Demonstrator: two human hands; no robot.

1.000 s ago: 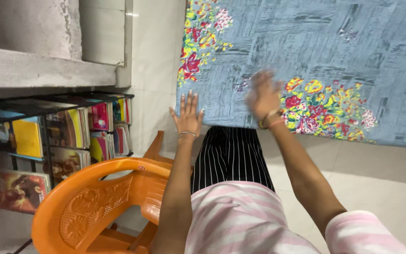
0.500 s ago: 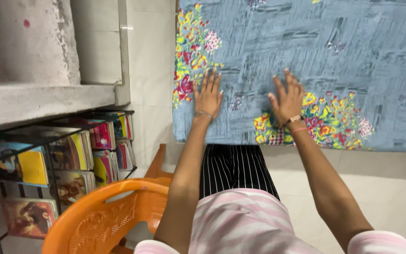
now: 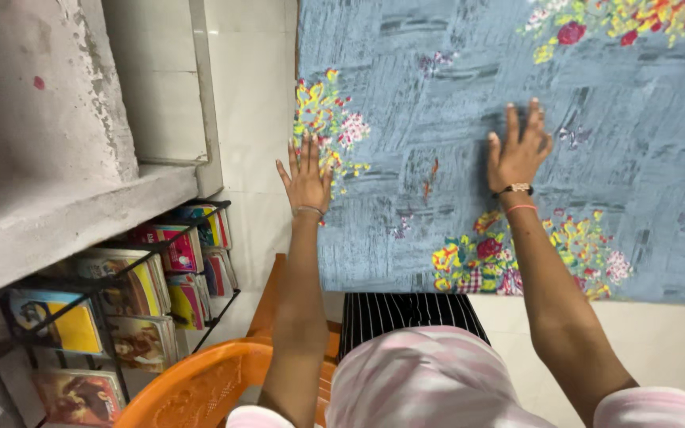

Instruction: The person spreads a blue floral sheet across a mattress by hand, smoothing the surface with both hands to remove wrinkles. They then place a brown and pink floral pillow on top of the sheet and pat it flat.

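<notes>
So in the head view both hands are lying flat, palms down, on a blue-grey bedsheet [image 3: 453,103], a woven-looking cotton thing with a brushed, crosshatched print and bunches of red, yellow and pink flowers. The sheet is spreading out straight ahead of the person and taking up most of the upper right of the frame, with its near edge hanging just above the person's striped trousers [image 3: 406,313]. The left hand [image 3: 308,176] is sitting near the sheet's left edge, right beside a flower cluster, fingers straight and together, not gripping anything, just pressing on the cloth; a thin bangle is circling that wrist. The right hand [image 3: 518,150] is resting further in on the sheet, well apart from the left one, fingers splayed and open, also only pressing flat, with a small watch and a red thread on the wrist. Left of the sheet, pale glossy floor tiles [image 3: 255,119] are showing, and past those a rough grey concrete ledge [image 3: 57,214]. Under the ledge a black wire rack [image 3: 144,277] is holding rows of colourful, shiny-covered books. Below the sheet's left corner, the curved back of an orange moulded plastic chair [image 3: 208,380] is poking into view.
</notes>
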